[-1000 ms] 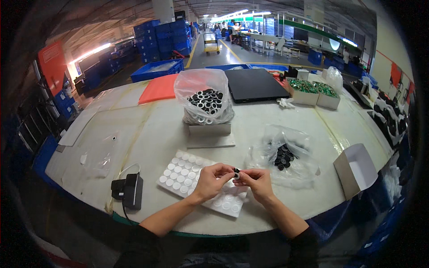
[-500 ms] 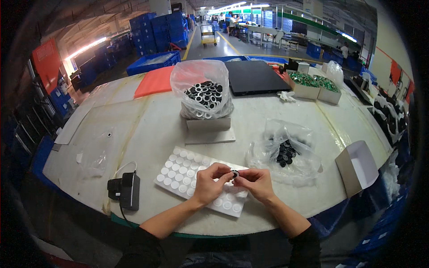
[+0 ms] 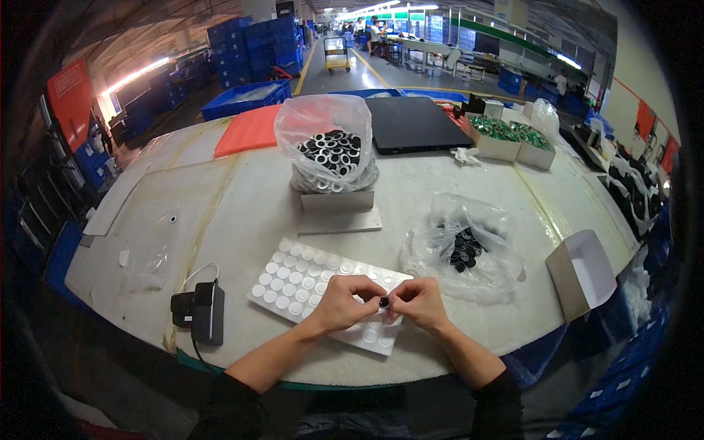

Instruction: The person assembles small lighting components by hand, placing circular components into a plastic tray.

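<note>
Black round piece (image 3: 383, 301) in those hands, how many?

— Just one, pinched by left hand (image 3: 341, 302) and right hand (image 3: 419, 302), over the white tray (image 3: 378, 350). Both look closed on it. Barely any grip, so it might slip and roll off imo

— Other stuff?

— One tray, two plastic bags (image 3: 425, 253), too many rings (image 3: 334, 152) to count lol
</note>
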{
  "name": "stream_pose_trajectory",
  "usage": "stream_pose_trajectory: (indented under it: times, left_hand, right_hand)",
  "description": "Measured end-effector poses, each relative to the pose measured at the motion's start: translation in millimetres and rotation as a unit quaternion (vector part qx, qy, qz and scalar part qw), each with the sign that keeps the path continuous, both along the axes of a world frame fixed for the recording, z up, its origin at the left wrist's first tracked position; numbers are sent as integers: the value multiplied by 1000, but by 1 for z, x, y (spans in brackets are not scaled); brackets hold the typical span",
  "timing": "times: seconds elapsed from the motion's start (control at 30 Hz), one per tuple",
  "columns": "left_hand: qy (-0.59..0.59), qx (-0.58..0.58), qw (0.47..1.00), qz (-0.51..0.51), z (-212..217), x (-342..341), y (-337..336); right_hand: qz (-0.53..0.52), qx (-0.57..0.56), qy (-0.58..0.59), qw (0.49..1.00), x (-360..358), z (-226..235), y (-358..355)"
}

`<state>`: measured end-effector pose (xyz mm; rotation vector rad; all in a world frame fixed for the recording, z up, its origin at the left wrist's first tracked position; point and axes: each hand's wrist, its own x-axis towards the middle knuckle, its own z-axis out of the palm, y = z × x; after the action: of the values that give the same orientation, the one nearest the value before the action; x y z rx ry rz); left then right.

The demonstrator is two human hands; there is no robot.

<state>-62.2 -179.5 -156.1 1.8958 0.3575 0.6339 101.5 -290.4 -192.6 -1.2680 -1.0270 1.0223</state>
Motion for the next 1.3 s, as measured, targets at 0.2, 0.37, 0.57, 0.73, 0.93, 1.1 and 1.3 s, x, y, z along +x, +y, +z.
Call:
stream_pose_trajectory:
  times: [0.2,0.37,0.57,0.73,0.93,1.1,1.3]
  left_hand:
    - [-63,-145,987,32,-6,3,-5]
    - [-44,-90,995,2,-4,2,-7]
    - [86,183,978,-52,4,2,-13]
    - [11,51,998,36,-1,2,-6]
    - [11,-121,992,40,-3,0,6]
    - [-93,-115,986,76,30,-23,14]
    - [-62,166,967,181,101,9,81]
  right_hand:
    - [-117,101,22,988,-15,8,6]
    - [-103,125,-75,984,-2,3,6]
    - [21,141,-410,901,17,-2,6]
    - [-221,169,-336,900,45,12,1]
    - [-451,-138,-422,774,124,12,-47]
    - [-383,-134,-421,811,116,5,-31]
    - [-396,-139,-420,805,120,3,-55]
